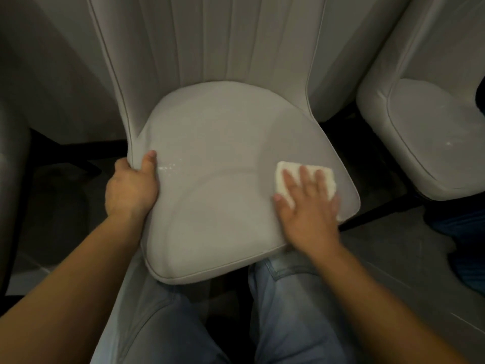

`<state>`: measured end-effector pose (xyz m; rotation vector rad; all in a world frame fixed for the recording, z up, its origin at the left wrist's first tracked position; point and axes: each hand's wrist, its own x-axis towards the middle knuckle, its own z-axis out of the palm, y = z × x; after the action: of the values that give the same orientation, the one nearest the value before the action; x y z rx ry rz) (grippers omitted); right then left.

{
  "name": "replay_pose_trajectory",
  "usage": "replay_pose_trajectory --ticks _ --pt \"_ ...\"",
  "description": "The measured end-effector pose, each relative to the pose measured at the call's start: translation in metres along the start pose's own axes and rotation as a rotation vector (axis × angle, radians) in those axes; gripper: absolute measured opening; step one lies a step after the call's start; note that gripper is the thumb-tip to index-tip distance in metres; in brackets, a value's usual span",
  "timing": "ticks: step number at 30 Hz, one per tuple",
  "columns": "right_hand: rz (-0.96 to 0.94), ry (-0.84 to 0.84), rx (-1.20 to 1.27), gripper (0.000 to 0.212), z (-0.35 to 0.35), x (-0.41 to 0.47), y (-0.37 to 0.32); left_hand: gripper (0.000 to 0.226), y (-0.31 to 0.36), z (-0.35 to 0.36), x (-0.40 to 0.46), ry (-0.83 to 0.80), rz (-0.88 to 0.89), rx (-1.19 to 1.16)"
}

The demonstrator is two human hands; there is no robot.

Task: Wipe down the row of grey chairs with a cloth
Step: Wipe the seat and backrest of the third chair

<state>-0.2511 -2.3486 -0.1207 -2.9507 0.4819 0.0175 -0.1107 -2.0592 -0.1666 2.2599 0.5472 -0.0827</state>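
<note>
The right hand (308,206) has its fingers straight and spread out flat. They lie on top of a white cloth (283,179) and press it down on the seat. The cloth is folded into a small pad. It sits near the right edge of the seat, toward the front, and part of it is hidden under the hand.

The left hand (131,187) holds the left edge of the seat. Its thumb (149,164) lies on top of the cushion and the other fingers curl down around the side, where they cannot be seen.

Both hands are on the same grey chair (217,158). Its seat is round and soft, and its tall back has long lines running up it. A small shiny wet patch (169,168) shows just beside the left thumb.

Another grey chair (425,143) stands close by on the right. The person's knees in blue jeans (288,311) are right in front of the seat. The floor (393,258) is dark.
</note>
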Motion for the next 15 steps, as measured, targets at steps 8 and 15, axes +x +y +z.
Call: replay_pose_trajectory --ticks 8,15 --pt "-0.457 0.011 -0.056 0.059 0.018 -0.048 -0.027 0.084 -0.002 0.001 0.003 0.007 0.008 0.021" --pt "-0.066 0.001 0.017 0.067 -0.016 0.021 0.087 0.080 0.001 0.000 0.003 0.012 0.014 0.025"
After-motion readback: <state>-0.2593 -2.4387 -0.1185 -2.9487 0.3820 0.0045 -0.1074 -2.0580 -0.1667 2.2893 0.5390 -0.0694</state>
